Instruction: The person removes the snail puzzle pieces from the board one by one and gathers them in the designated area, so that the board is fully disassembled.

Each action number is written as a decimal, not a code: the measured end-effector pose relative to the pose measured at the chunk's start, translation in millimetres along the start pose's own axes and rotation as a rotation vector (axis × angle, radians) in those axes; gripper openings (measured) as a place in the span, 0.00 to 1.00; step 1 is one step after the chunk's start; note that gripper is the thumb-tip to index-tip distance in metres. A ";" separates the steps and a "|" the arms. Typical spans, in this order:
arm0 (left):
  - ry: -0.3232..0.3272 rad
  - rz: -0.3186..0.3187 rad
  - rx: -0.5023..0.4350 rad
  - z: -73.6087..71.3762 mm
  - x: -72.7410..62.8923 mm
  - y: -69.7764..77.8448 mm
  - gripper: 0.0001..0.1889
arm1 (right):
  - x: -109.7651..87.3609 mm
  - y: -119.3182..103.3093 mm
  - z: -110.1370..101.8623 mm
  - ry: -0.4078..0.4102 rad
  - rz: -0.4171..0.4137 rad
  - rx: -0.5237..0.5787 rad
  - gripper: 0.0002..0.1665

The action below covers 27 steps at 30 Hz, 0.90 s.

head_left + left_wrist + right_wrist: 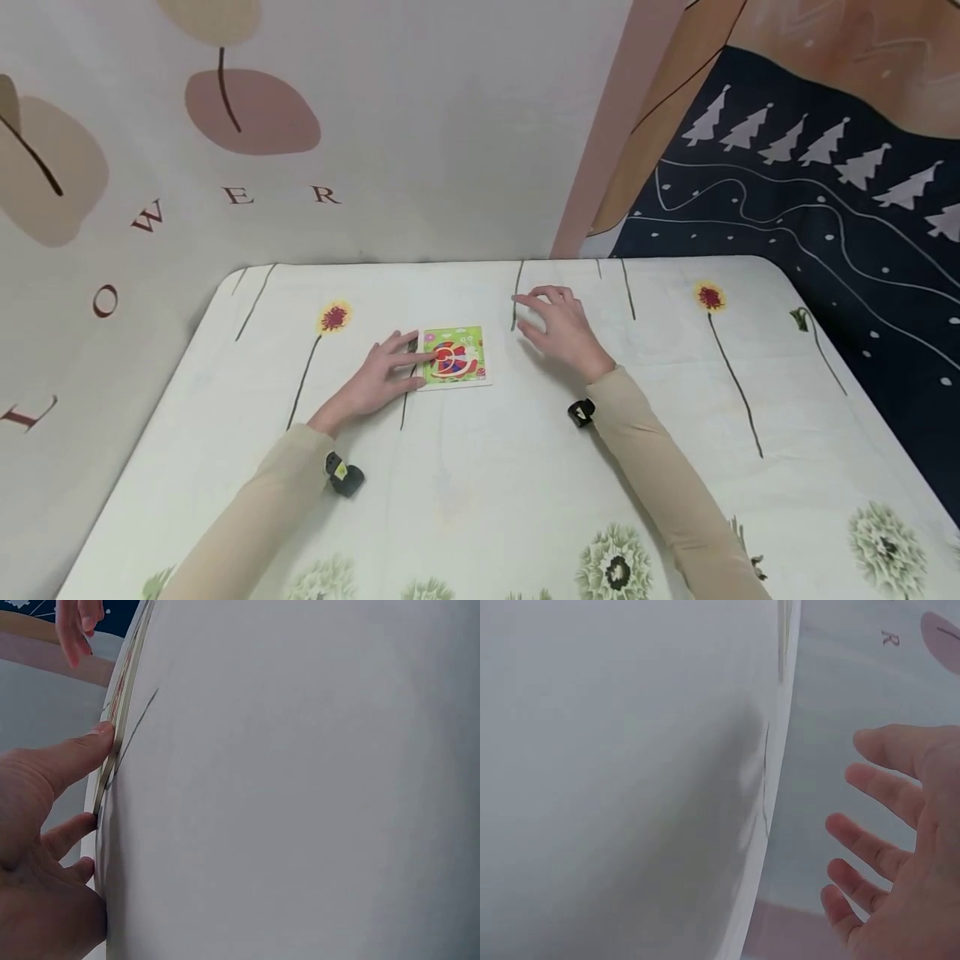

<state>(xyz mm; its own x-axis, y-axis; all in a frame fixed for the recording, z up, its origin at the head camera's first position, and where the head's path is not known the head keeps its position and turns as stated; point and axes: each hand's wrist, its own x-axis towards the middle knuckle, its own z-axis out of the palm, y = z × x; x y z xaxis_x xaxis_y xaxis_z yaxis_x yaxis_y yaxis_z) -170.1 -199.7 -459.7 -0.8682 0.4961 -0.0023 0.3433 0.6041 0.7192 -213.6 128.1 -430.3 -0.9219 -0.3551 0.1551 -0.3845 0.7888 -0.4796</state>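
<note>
The squarish board lies between my hands, touching my spread left hand; my right hand, fingers parted, hovers apart.

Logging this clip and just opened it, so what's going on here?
A person's two hands are over a flower-print table cover. The left hand rests on a small, flat, brightly coloured picture board, with a fingertip over the picture. The right hand is raised beside it, fingers spread, holding nothing.
</note>
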 end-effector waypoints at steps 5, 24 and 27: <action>-0.007 -0.010 -0.005 -1.5 -1.5 -0.3 0.22 | 15.0 -18.4 12.9 -0.051 -0.022 0.032 0.25; -0.037 -0.023 0.004 -3.2 -0.7 1.4 0.20 | 47.0 -67.4 45.2 -0.284 -0.062 0.140 0.23; -0.052 -0.019 0.009 -3.5 -0.5 1.9 0.20 | 51.2 -73.5 48.9 -0.330 -0.059 0.153 0.23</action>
<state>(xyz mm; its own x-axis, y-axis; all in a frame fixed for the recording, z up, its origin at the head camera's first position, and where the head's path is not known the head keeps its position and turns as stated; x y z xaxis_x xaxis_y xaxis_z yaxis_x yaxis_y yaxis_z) -170.3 -201.0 -455.9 -0.8550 0.5160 -0.0519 0.3303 0.6191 0.7125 -230.2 27.4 -429.4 -0.8236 -0.5601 -0.0888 -0.4019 0.6870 -0.6053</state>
